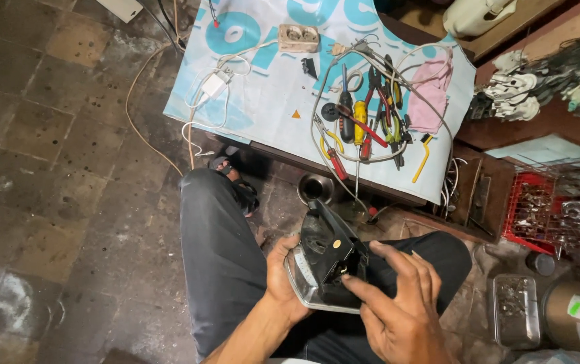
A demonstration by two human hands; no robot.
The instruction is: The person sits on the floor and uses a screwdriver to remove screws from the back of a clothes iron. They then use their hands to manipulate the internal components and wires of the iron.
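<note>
We hold a black electric iron (327,259) on edge over our lap, left hand (283,280) wrapped around its metal soleplate rim, right hand (398,303) with fingers pressed against its rear end, so we judge we are probing that end, and careful fingertip work comes next. Beyond the iron lies a low table (263,101) strewn with pliers and screwdrivers (364,125); open floor (68,168) lies left of the iron, a red basket (539,202) crowds its right.

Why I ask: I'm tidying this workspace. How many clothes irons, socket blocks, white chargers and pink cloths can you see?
Clothes iron: 1
Socket block: 1
White charger: 1
Pink cloth: 1
Total: 4
</note>
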